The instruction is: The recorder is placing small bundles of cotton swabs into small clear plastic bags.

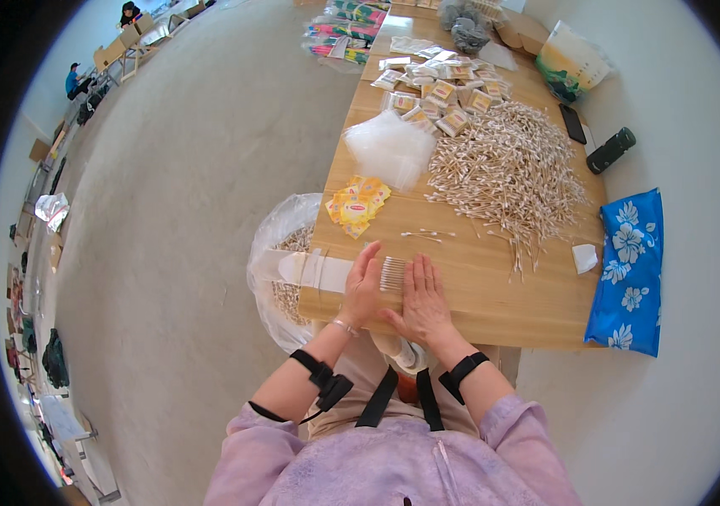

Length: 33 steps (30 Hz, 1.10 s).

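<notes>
Swab pile [507, 173] (large) beyond both hands.

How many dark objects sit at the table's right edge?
2: a flat black phone lying near the right edge of the table, and a black cylindrical bottle just beyond it on the floor side. More may be hidden.

The person wears a soft purple top with long sleeves pushed up. Black straps hang down the front. Each wrist has a black band, and the left hand [363, 285] has a thin bracelet.
</notes>
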Each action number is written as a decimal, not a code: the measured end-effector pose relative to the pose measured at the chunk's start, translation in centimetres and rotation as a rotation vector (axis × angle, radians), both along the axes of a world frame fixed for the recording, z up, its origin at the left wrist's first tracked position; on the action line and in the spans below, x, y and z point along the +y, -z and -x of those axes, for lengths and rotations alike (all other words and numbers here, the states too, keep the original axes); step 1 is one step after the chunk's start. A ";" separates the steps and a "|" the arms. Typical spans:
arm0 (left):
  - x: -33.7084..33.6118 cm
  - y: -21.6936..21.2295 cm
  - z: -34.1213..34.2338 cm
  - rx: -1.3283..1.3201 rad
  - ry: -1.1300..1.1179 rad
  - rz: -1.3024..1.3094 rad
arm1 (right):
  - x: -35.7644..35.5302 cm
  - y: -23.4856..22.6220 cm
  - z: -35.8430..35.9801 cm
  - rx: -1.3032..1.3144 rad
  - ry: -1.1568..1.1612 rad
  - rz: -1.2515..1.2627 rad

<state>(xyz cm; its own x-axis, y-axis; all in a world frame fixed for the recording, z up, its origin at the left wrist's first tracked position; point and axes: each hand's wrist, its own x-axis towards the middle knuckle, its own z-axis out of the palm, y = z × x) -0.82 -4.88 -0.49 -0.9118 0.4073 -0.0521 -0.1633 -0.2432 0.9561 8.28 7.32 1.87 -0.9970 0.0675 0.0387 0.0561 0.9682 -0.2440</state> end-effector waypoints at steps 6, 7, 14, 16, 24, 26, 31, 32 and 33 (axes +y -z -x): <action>-6.6 -3.8 -2.2 0.309 0.236 0.542 | 0.9 0.0 0.3 -0.006 0.036 0.021; -7.3 -4.5 -2.4 0.433 0.340 0.678 | 0.9 0.2 0.4 -0.006 0.038 0.031; -6.2 -4.0 -3.5 0.724 0.368 0.804 | 0.5 0.8 0.1 0.016 0.027 -0.028; -4.9 -3.9 -3.4 0.707 0.328 0.743 | 0.5 1.3 0.1 0.016 0.026 -0.040; -4.7 -3.3 -2.8 0.756 0.368 0.711 | 0.6 1.2 0.1 0.009 0.028 -0.038; -5.0 -3.5 -3.2 0.889 0.429 0.715 | 0.6 1.1 0.2 0.009 0.030 -0.025; -4.9 -3.9 -3.4 0.771 0.406 0.703 | 0.6 0.8 0.1 0.032 0.020 0.001; -4.7 -3.9 -3.3 0.664 0.425 0.706 | 0.7 0.9 0.1 0.029 0.019 0.014; -4.5 -4.0 -3.1 0.662 0.424 0.704 | 0.8 0.9 0.1 0.027 0.018 0.028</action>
